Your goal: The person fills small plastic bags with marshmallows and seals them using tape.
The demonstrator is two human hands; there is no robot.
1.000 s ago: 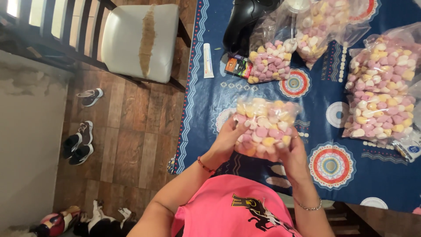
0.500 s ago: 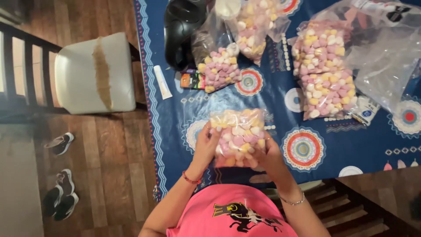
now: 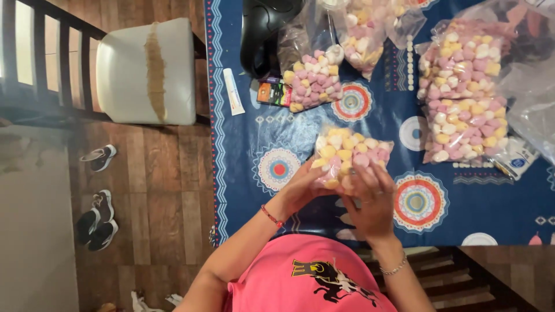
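Together, both hands' fingers pinch the candy bag above the tablecloth.

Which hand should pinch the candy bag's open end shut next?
Probably the right hand: it lies over the near end of the bag with its fingers spread there. The left hand cups the bag's side and looks better for steadying.

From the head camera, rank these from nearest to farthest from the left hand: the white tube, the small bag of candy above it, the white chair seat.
1. Small bag of candy, up the table beyond the left hand.
2. White tube, near the table's left edge.
3. White chair seat, off the table to the far left.
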